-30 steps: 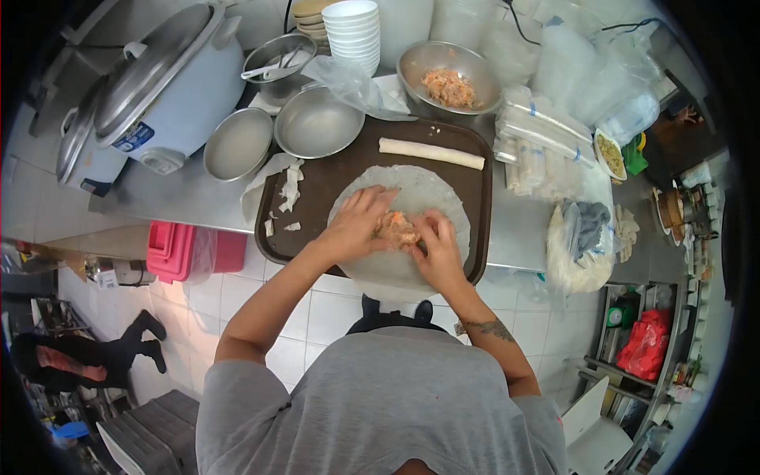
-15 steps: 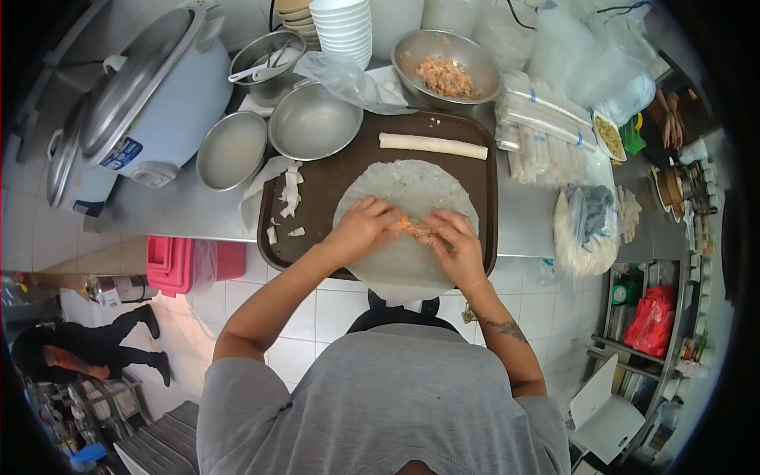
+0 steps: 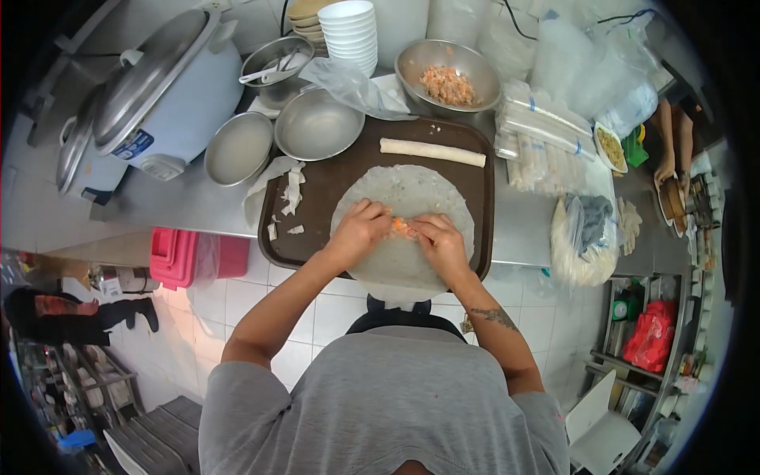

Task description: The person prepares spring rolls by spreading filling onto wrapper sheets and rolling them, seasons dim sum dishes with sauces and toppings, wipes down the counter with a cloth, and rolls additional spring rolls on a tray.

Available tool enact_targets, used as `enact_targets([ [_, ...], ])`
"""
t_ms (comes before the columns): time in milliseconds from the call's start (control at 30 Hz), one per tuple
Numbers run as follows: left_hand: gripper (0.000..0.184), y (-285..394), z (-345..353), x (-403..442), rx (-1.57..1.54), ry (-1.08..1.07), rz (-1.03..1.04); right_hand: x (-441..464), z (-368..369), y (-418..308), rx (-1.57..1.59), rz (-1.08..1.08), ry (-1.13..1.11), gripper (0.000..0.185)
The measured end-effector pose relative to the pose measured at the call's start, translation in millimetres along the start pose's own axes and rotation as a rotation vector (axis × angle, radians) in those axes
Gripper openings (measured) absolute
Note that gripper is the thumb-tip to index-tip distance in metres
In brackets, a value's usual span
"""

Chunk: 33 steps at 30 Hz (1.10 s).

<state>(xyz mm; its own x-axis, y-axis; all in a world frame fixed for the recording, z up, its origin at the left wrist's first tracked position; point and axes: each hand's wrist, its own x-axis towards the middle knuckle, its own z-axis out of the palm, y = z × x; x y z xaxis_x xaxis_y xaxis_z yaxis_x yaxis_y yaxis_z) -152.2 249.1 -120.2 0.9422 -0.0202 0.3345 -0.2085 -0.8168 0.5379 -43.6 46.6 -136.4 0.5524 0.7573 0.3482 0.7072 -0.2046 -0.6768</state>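
As hands [image 3: 356, 236] [image 3: 440, 247] touch filling [image 3: 400, 227], bowls [image 3: 319, 123] crowd the tray [image 3: 323, 180].

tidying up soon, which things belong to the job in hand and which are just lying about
Likely in the job:
- round sheet
- orange-flecked filling
- brown tray
- pale roll
- metal bowl

Seemingly just lying about:
- torn scraps
- pink bin
- red bag
- white chair

Bright light, soft sheen on metal bowls [image 3: 320, 124], pinkish glow on floor tiles [image 3: 198, 336], fisheye bending — black corners
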Motion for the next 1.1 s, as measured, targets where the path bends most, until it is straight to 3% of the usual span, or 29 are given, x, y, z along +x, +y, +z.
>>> enact_targets([
  [133, 0.028, -1, -2, -1, -0.153, 0.022, -0.106, 4, -16, -9, -0.016, -0.009, 0.011, 0.033],
  [200, 0.031, 14, -3, 6, -0.041, 0.121, -0.117, 7, -12, -14, -0.137, -0.05, 0.07, 0.032],
  [267, 0.036, 19, -2, 14, 0.023, 0.086, -0.083, 9, -6, -7, -0.169, -0.104, 0.058, 0.031],
  [367, 0.043, 8, 6, 10, 0.049, -0.142, -0.015, 9, 7, -2, -0.069, -0.106, -0.087, 0.031],
  [433, 0.044, 2, 5, 10, 0.075, -0.217, -0.011, 10, 7, -6, -0.079, -0.103, -0.03, 0.03],
  [500, 0.044, 8, -5, 7, 0.026, -0.063, -0.001, 17, 4, -13, -0.129, -0.126, 0.027, 0.03],
  [567, 0.044, 5, -12, 5, -0.006, -0.044, 0.009, 22, 3, -24, -0.21, -0.154, 0.074, 0.033],
  [733, 0.047, -22, -9, -1, 0.036, -0.273, 0.044, 21, 20, -18, -0.179, -0.021, -0.075, 0.038],
  [767, 0.043, -22, -11, -4, 0.031, -0.199, 0.047, 23, 15, -26, -0.189, 0.012, -0.075, 0.038],
  [867, 0.037, -15, -23, 0, -0.003, -0.09, 0.049, 31, 10, -45, -0.295, -0.061, -0.002, 0.044],
  [967, 0.045, -34, -21, -4, -0.041, -0.239, 0.007, 22, 37, -8, -0.228, -0.087, -0.182, 0.061],
  [1033, 0.053, -39, -21, -5, -0.015, -0.339, -0.041, 25, 25, -27, -0.246, -0.019, -0.105, 0.058],
  [1100, 0.041, -25, -30, -5, 0.04, -0.197, -0.028, 22, 12, -39, -0.295, 0.012, -0.011, 0.054],
])
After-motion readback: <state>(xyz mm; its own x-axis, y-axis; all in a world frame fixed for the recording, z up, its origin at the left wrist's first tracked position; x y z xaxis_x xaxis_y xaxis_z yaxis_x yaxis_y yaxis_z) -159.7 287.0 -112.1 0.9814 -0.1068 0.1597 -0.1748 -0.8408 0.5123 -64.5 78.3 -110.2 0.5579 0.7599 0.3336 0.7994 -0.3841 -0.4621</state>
